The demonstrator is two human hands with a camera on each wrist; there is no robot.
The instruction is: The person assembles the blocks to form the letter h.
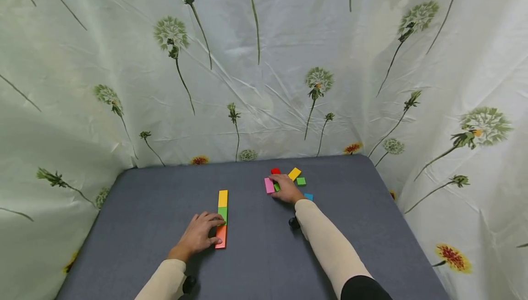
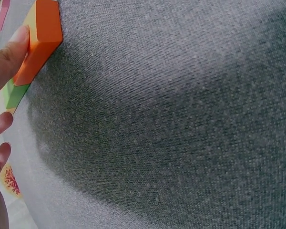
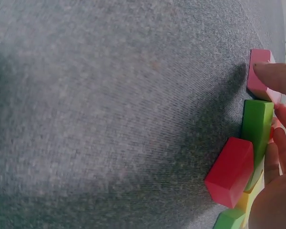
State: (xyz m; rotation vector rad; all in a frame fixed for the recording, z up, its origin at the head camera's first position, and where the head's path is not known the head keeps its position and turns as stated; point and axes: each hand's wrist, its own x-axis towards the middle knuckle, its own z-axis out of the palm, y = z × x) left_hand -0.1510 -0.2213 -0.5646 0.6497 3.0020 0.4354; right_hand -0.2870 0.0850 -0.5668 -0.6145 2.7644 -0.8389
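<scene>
A yellow block (image 1: 222,198), a green block (image 1: 222,213) and an orange block (image 1: 221,236) lie end to end in a straight row on the grey cloth. My left hand (image 1: 199,232) rests along the row's left side, its thumb against the orange block and its loosely bent fingers by the green one. Farther off to the right, my right hand (image 1: 287,189) pinches a pink block (image 1: 269,185), thumb at the near end and fingers at the far end. Right beside the pink block stands a dark green block (image 3: 256,121), partly covered by that hand in the head view.
Around the right hand lie a red block (image 1: 275,170), a yellow block (image 1: 294,174), a small green block (image 1: 301,181) and a blue block (image 1: 308,197). Another red block (image 3: 231,171) shows close under the palm. A flower-printed curtain (image 1: 272,84) hangs behind the table.
</scene>
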